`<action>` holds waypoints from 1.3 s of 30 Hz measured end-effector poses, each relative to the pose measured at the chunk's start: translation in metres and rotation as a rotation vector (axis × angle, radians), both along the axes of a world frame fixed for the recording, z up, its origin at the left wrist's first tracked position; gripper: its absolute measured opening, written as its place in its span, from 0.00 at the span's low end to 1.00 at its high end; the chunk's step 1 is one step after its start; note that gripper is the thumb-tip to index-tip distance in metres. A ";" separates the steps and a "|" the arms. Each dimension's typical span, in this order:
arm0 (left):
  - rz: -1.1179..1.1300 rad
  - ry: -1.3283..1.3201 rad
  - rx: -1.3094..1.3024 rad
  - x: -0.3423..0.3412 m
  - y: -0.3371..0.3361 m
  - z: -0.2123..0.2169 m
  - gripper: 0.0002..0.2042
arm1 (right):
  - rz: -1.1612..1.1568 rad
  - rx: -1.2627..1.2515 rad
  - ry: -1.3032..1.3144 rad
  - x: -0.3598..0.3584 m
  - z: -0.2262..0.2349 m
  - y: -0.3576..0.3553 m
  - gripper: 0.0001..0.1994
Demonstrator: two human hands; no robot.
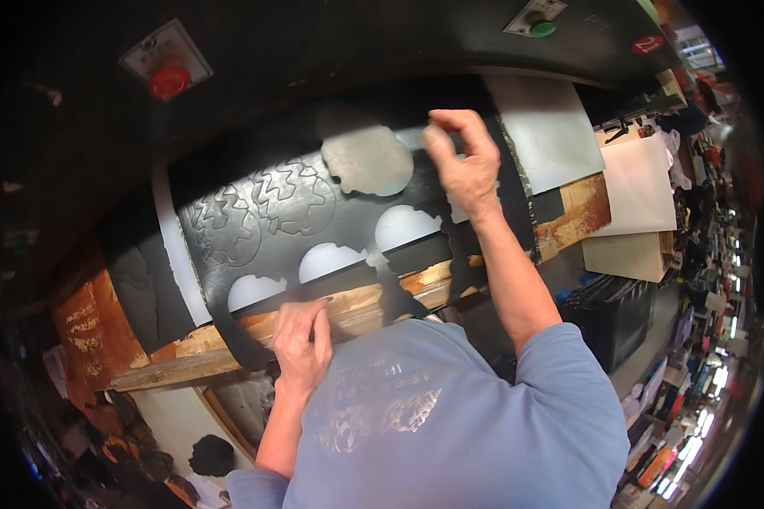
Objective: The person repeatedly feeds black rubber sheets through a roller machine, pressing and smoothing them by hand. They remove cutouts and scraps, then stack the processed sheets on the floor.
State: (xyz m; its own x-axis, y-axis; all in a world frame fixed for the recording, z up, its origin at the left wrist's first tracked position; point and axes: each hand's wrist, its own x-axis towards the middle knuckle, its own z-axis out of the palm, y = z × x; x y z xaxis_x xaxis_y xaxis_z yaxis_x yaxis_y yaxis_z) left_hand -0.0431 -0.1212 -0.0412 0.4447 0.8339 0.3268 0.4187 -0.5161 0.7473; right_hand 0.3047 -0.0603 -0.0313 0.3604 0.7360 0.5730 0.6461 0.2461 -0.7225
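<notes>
A black sheet (pixel 314 220), cut through with several half-round holes along its near edge, lies on the work surface. Pressed outlines with zigzag lines mark its left part. On its far middle rests a grey rounded plate (pixel 369 161) with notched edges, possibly a cutting die. Just right of that plate is my right hand (pixel 467 165), thumb and index finger curved and apart, with nothing visible between them. My left hand (pixel 301 339) is at the near edge by the sheet's cut strips, fingers curled in; whatever they may grip is hidden.
Overhead, a dark machine beam carries a red button (pixel 169 82) and a green button (pixel 542 30). A worn wooden board (pixel 581 208) lies under the sheet. White sheets (pixel 641 187) stand to the right, above a black crate (pixel 611 318). Scraps and bundles clutter the lower left.
</notes>
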 end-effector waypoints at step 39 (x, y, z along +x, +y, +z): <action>0.263 0.035 0.269 0.079 -0.050 -0.038 0.10 | 0.069 -0.341 -0.259 -0.005 -0.043 -0.139 0.11</action>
